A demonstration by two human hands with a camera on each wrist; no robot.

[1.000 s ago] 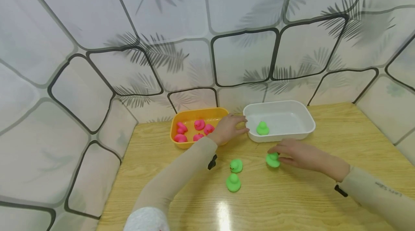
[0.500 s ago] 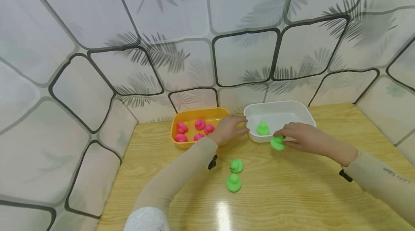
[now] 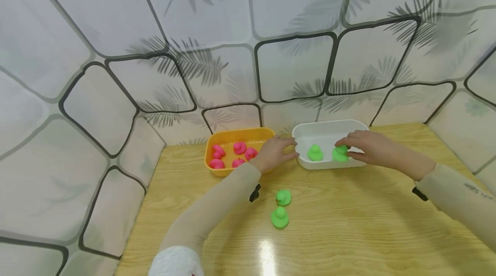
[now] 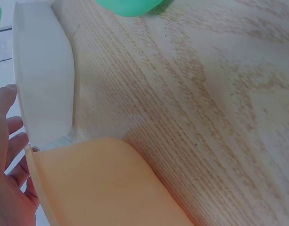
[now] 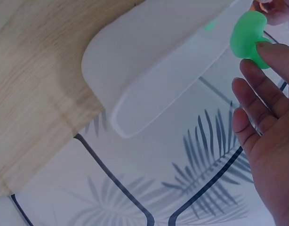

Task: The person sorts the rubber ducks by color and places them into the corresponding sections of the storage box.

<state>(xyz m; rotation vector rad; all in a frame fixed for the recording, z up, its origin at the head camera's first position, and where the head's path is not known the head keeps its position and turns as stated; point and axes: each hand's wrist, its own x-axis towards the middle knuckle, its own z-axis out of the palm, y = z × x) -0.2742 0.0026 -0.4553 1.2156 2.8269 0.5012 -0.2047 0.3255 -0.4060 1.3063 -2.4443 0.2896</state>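
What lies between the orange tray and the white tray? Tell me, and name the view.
The left hand: in the head view it bridges the stretch from the orange tray to the white tray's rim.

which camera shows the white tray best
The head view: it shows the white tray nearly whole, with a green duck inside, though the right hand covers its right end. The left wrist view mostly shows its outer wall; the right wrist view shows one end up close, cut off by the frame.
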